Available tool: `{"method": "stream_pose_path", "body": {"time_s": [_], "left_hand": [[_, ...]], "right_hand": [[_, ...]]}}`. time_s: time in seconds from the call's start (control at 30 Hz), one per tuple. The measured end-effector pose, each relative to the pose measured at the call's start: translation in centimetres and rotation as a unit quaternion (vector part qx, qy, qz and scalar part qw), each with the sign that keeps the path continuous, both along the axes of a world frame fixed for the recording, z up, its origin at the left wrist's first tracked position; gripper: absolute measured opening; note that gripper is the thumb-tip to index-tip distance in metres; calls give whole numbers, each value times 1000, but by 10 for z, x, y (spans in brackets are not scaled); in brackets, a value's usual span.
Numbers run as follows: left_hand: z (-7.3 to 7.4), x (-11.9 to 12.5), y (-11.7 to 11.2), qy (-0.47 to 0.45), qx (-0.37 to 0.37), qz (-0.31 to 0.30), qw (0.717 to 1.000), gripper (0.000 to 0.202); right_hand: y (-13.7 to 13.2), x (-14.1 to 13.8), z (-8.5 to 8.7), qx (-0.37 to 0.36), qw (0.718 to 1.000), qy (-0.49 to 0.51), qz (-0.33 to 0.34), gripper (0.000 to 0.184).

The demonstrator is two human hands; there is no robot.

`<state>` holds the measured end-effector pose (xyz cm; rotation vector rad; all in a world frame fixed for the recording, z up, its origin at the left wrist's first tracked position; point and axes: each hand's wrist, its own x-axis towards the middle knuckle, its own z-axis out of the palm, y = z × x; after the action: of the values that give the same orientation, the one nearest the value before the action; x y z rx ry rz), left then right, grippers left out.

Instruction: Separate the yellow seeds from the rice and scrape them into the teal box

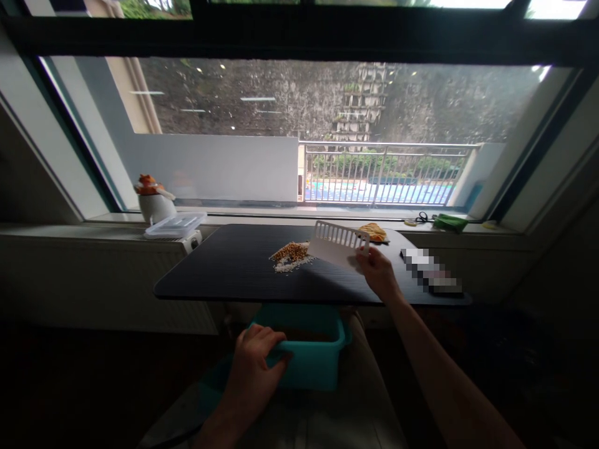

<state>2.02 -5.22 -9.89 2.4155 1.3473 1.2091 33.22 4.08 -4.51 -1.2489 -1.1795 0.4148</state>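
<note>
My right hand [377,269] grips one edge of a flat white plastic scraper [334,246] with a row of slots along its top. The scraper is tilted above the dark table, just right of a small pile of yellow beans or kernels [291,251]. White grains [289,265] lie around the pile's near side. Below the table's front edge, my left hand [259,349] is closed on the rim of a teal plastic tub [311,365], which sits at my lap. The tub's inside is dark, so its contents cannot be made out.
The black table [224,268] stands against a window sill. On its right lie a yellowish folded cloth or food item [373,232] and a blurred-out flat object [430,271]. A clear plastic box [175,224], a white pot [154,207], scissors [422,217] and a green cloth [450,222] are along the sill.
</note>
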Motion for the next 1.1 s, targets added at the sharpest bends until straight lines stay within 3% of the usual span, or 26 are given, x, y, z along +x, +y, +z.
{"method": "stream_pose_path", "body": {"time_s": [0.17,0.37,0.57,0.87,1.1], "left_hand": [[1,-6,1,-3,2,6,1000,14],[4,-4,1,-7,-1,13,1000,13],[7,-9,3,-7,-4,12,1000,12],[8,-11,5,-16,-9,12,1000,12],[10,-10,5,-18,-7,8,1000,10]], "right_hand": [[23,-14,-7,17,999,-25,23,40],[31,-6,-15,19,999,-35,36,37],[38,-15,-15,12,998,-34,58,35],[27,-17,-12,7,993,-30,111,40],[14,-9,-13,-1,991,-40,125,29]]}}
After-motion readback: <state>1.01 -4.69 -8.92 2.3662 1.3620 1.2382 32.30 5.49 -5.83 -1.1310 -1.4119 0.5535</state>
